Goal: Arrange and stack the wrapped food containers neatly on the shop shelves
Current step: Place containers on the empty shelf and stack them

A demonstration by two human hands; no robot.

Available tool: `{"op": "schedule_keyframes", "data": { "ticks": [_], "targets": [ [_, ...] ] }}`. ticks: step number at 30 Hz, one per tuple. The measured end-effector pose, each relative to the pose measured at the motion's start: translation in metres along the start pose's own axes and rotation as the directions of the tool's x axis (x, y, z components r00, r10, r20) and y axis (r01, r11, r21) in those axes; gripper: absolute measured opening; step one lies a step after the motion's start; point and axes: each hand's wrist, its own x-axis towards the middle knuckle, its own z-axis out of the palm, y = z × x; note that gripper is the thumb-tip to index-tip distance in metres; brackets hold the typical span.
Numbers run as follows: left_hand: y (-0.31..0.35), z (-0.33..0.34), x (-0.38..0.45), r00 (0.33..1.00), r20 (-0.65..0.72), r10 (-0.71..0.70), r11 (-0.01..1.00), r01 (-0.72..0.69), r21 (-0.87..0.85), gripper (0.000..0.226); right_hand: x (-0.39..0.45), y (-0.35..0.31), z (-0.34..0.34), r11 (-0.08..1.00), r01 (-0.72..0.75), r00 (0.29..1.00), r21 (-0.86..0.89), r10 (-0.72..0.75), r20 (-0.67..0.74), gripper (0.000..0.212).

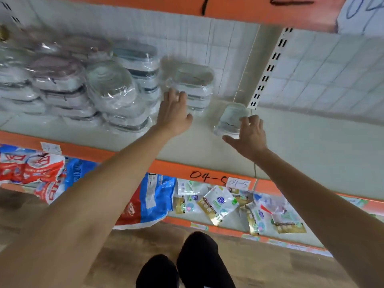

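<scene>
Several stacks of plastic-wrapped food containers (62, 86) fill the left part of the shelf (311, 146). A shorter stack of clear wrapped containers (193, 86) stands apart to their right. My left hand (174, 113) reaches toward that stack with fingers straight, its fingertips at the stack's left side. A single small clear container (230, 117) sits alone on the shelf further right. My right hand (249, 136) is spread over its near right side, fingers loosely bent and thumb out; whether it touches is unclear.
The shelf's orange front edge (187, 169) carries a "04-5" label. A slotted white upright (268, 69) runs up the tiled back wall. Below, a lower shelf holds red and blue bags (145, 202) and small sachets (218, 202). My dark shoes stand on the wooden floor.
</scene>
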Motion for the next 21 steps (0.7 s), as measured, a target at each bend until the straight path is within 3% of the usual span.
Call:
{"op": "schedule_keyframes", "data": {
  "ticks": [4, 10, 16, 21],
  "targets": [
    [0.003, 0.014, 0.039, 0.990, -0.120, 0.080, 0.995, -0.072, 0.073, 0.069, 0.027, 0.001, 0.021, 0.997, -0.037, 0.994, -0.074, 0.030, -0.103, 0.070],
    [0.006, 0.010, 0.086, 0.992, -0.039, 0.124, 0.979, -0.116, 0.171, 0.090, 0.051, -0.003, 0.039, 0.991, -0.089, 0.995, -0.105, 0.084, -0.046, 0.067],
    [0.000, -0.001, 0.122, 0.959, 0.267, 0.095, 0.956, -0.163, 0.244, 0.091, 0.057, -0.001, 0.049, 0.994, -0.099, 0.995, -0.041, 0.100, 0.013, 0.059],
    [-0.001, 0.006, 0.122, 0.975, 0.161, 0.154, 0.937, -0.196, 0.290, 0.088, 0.059, 0.004, 0.049, 1.000, 0.007, 0.999, 0.026, -0.008, 0.050, 0.053]
  ]
}}
